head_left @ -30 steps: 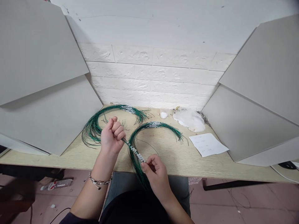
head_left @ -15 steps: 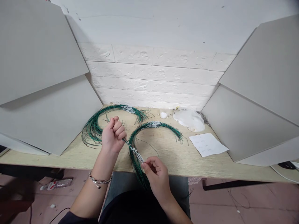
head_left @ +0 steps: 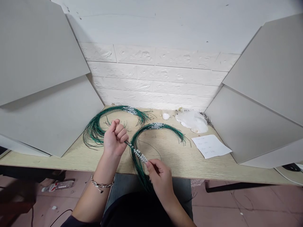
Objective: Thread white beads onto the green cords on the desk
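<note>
Just above a pale table (head_left: 183, 160) by a white wall (head_left: 156, 74), left grip (head_left: 115, 138) and right grip (head_left: 161, 177) clasp beaded strands (head_left: 139, 154).

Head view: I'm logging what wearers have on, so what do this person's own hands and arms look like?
The left hand and right hand are ungloved. The left arm wears a silver-coloured chain bracelet with a small dark charm, and a dark sleeve shows at the bottom edge. The right arm is bare as far as it shows.
</note>
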Demonstrator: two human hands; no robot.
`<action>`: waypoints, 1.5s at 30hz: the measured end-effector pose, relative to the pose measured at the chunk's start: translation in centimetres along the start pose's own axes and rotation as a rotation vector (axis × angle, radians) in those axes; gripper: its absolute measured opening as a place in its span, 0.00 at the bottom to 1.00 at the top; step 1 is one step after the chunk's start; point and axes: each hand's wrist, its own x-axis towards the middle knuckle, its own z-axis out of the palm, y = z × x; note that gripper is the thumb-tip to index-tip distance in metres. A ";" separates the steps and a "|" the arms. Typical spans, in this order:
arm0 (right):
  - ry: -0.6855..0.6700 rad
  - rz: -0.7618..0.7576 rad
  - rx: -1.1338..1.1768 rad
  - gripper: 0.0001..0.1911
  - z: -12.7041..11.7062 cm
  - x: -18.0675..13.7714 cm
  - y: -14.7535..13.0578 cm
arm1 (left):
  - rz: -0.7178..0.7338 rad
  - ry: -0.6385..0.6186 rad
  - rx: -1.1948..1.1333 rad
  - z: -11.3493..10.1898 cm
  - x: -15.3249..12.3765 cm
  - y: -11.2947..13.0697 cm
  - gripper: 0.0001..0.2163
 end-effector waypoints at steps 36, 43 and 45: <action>0.126 -0.157 -0.189 0.08 0.0 -0.2 0.1 | -0.077 0.021 -0.067 0.0 -0.5 -0.8 0.13; 0.110 -0.202 -0.213 0.12 0.0 -0.1 0.2 | -0.077 0.037 -0.054 -0.1 -0.5 -0.8 0.13; 0.118 -0.188 -0.208 0.11 0.0 -0.1 0.3 | -0.076 0.036 -0.056 -0.1 -0.4 -0.9 0.13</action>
